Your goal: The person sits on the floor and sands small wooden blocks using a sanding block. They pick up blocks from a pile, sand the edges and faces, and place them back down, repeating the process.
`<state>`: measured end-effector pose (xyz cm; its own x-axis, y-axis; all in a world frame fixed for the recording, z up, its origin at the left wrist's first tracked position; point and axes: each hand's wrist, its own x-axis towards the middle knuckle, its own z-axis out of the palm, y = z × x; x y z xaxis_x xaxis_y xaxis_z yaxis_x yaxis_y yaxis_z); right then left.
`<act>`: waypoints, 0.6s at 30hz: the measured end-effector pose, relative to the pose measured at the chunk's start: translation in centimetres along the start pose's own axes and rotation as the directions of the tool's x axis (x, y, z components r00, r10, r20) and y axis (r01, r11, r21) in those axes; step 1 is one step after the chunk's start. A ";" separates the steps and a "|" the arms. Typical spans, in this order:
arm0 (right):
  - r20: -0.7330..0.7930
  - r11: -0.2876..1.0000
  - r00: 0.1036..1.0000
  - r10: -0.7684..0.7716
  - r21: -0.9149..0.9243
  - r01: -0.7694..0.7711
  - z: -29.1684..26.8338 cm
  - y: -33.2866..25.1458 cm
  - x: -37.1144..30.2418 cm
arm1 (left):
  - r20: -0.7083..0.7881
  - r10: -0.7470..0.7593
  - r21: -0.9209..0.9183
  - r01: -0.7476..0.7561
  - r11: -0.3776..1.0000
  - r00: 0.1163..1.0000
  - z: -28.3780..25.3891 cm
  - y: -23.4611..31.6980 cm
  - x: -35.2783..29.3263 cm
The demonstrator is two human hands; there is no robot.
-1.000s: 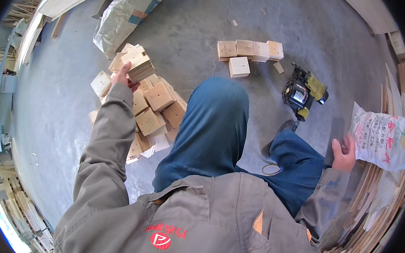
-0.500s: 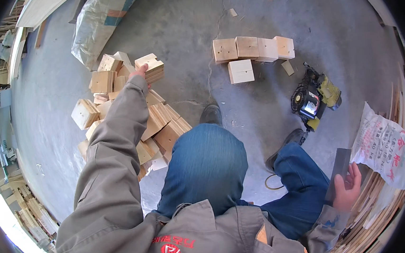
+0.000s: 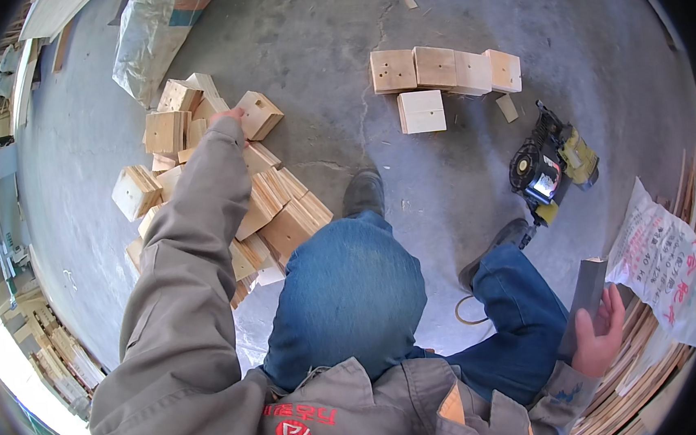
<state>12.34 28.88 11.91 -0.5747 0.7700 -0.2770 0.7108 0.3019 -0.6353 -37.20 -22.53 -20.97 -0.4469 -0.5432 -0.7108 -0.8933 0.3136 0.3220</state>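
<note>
My left hand (image 3: pixel 234 115) reaches to the far end of a heap of wooden blocks on the left. Its fingers are closed on the edge of a square wooden block (image 3: pixel 261 115) with small holes in its face; my sleeve hides part of the grip. More stacked blocks (image 3: pixel 295 222) lie under and beside that arm. At the lower right my right hand (image 3: pixel 599 338) is open, thumb and fingers apart. It lies against a dark grey bar (image 3: pixel 581 304) beside my leg; whether it bears on the bar cannot be told.
Several wooden blocks (image 3: pixel 435 70) form a row on the concrete floor, with one block (image 3: pixel 421 112) in front. A black and yellow-green nail gun (image 3: pixel 552 164) lies at right. A white sack (image 3: pixel 665 250) covers wood strips. A plastic bag (image 3: pixel 156 44) stands far left.
The block at my left hand has turned and tilted, now showing its holed face. My right hand stays beside the grey bar. The whole view has shifted slightly.
</note>
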 end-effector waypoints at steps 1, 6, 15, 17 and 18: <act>-0.010 1.000 1.000 -0.003 0.009 0.003 0.1 0.1 -0.2 | 0.003 0.011 -0.004 -0.011 1.000 1.000 -0.5 0.0 0.0; -0.032 0.999 0.999 -0.026 -0.029 0.025 -0.2 -0.7 -0.7 | 0.020 0.235 0.206 -0.234 0.950 0.972 -2.9 -1.3 8.4; -0.099 0.980 0.977 -0.188 -0.080 0.180 -0.8 -0.7 -2.5 | 0.170 0.401 0.138 -0.424 0.895 0.900 -2.6 5.3 -5.1; -0.103 0.976 0.972 -0.212 -0.076 0.204 -1.2 -0.4 -2.8 | 0.173 0.446 0.176 -0.473 0.863 0.878 -2.4 7.8 -10.0; -0.105 0.973 0.969 -0.223 -0.076 0.216 -1.5 -0.2 -3.0 | 0.217 0.479 0.201 -0.520 0.830 0.850 -2.0 9.0 -11.5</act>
<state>14.53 27.32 13.96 -0.6728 0.7381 -0.0507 0.5986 0.5028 -0.6237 -40.17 -14.98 -8.66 -0.7978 -0.1422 -0.5859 -0.4997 0.6996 0.5107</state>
